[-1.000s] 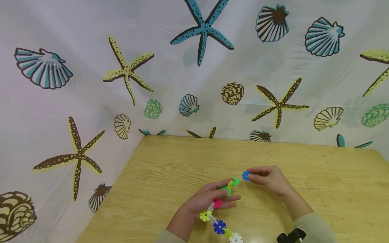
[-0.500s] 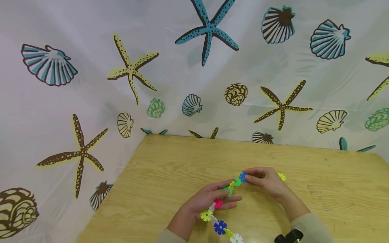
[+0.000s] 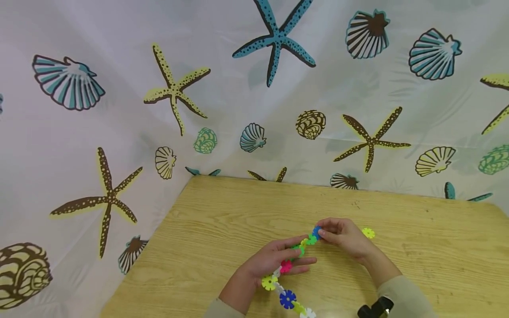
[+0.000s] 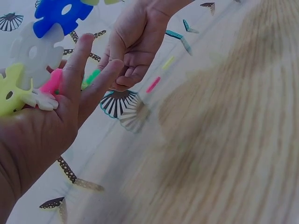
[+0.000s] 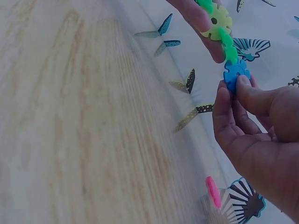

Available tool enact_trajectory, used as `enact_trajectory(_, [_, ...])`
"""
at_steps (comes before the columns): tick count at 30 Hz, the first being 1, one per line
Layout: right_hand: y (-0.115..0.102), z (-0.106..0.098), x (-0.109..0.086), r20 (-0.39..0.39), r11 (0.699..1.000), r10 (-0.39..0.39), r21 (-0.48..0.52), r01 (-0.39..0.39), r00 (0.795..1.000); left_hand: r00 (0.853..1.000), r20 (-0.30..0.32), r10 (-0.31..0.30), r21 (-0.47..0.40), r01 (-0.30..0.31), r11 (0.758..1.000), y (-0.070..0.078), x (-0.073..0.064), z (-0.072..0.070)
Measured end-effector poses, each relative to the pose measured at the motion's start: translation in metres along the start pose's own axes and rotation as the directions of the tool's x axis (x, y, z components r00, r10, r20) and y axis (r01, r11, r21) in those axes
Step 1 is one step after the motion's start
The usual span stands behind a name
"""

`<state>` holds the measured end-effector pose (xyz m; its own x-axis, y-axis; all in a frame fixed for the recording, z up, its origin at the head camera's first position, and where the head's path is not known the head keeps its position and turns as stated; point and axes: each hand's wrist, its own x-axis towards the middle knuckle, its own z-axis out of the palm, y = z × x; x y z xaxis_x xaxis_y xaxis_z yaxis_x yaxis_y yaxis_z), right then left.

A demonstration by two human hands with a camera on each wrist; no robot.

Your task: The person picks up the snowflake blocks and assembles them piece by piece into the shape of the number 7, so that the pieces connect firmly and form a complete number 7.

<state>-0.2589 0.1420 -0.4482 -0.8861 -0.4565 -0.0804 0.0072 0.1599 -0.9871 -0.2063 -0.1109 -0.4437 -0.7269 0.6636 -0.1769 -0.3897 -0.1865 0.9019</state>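
A chain of slotted plastic snowflake discs in several colours runs through my left hand (image 3: 274,258), pinched between thumb and fingers. Its tail hangs past the palm, with a yellow disc (image 3: 269,282), a dark blue disc (image 3: 287,299) and a white disc (image 3: 308,313). Beyond the left fingertips a green disc (image 3: 312,239) ends the chain. My right hand (image 3: 350,238) pinches a blue disc (image 5: 236,74) between thumb and fingers. In the right wrist view, the blue disc's edge meets the green end disc (image 5: 231,52), in line with the chain.
On the wooden table (image 3: 222,207) a loose yellow disc (image 3: 368,233) lies just beyond the right hand. A pink disc (image 5: 213,191) also lies on the table in the right wrist view. A curtain (image 3: 222,110) printed with shells and starfish hangs behind the table and along its left side.
My right hand has moved left, bringing the blue disc from a gap away up against the green end disc. The loose yellow disc has come into sight. My left hand has stayed nearly still.
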Motion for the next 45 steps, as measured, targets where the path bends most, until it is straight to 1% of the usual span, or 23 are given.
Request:
enact_trajectory(6, [0.0038, 0.0011, 0.0021, 0.010, 0.999, -0.007, 0.032, 0.007, 1.000, 1.000, 0.007, 0.001, -0.001, -0.001, 1.000, -0.0016, 0.0002, -0.0016])
enact_trajectory(11, [0.0037, 0.0022, 0.0008, 0.011, 0.999, -0.019, 0.031, 0.019, 1.000, 1.000, 0.019, -0.010, 0.004, 0.010, 1.000, -0.0012, 0.0012, -0.0018])
enact_trajectory(13, [0.0023, 0.0028, -0.0004, 0.012, 0.999, -0.024, 0.021, 0.024, 1.000, 1.000, 0.020, -0.009, 0.024, 0.009, 1.000, -0.0013, 0.0017, -0.0021])
enact_trajectory(17, [0.0002, 0.0020, -0.0028, 0.016, 1.000, -0.025, -0.002, 0.025, 1.000, 1.000, 0.002, -0.009, 0.087, 0.009, 0.996, -0.0016, 0.0029, -0.0023])
enact_trajectory(21, [-0.0004, 0.0006, -0.0034, 0.020, 1.000, -0.020, -0.004, 0.020, 1.000, 1.000, -0.016, -0.010, 0.136, 0.012, 0.991, -0.0016, 0.0035, -0.0018])
enact_trajectory(24, [0.0005, 0.0008, -0.0021, 0.026, 1.000, -0.014, 0.010, 0.014, 1.000, 1.000, -0.024, -0.004, 0.156, 0.007, 0.988, -0.0017, 0.0029, -0.0020])
enact_trajectory(31, [0.0033, 0.0028, -0.0019, 0.012, 0.994, 0.025, 0.105, -0.026, 1.000, 1.000, -0.008, 0.001, 0.136, 0.000, 0.991, -0.0002, 0.0029, -0.0008])
enact_trajectory(35, [0.0038, 0.0030, -0.0023, 0.009, 0.993, 0.027, 0.119, -0.028, 1.000, 1.000, -0.012, 0.006, 0.127, -0.004, 0.992, 0.0008, 0.0025, 0.0010])
enact_trajectory(39, [0.0038, 0.0025, -0.0024, 0.013, 0.993, 0.029, 0.118, -0.030, 1.000, 1.000, -0.018, 0.004, 0.138, -0.002, 0.990, 0.0016, 0.0016, 0.0017])
enact_trajectory(42, [0.0046, 0.0017, -0.0024, 0.021, 0.993, 0.023, 0.115, -0.025, 1.000, 1.000, -0.012, 0.012, 0.149, -0.010, 0.989, 0.0014, 0.0017, 0.0014])
enact_trajectory(45, [0.0057, 0.0013, -0.0029, 0.026, 0.993, 0.019, 0.118, -0.022, 0.999, 1.000, -0.004, 0.013, 0.140, -0.012, 0.990, 0.0005, 0.0024, 0.0010])
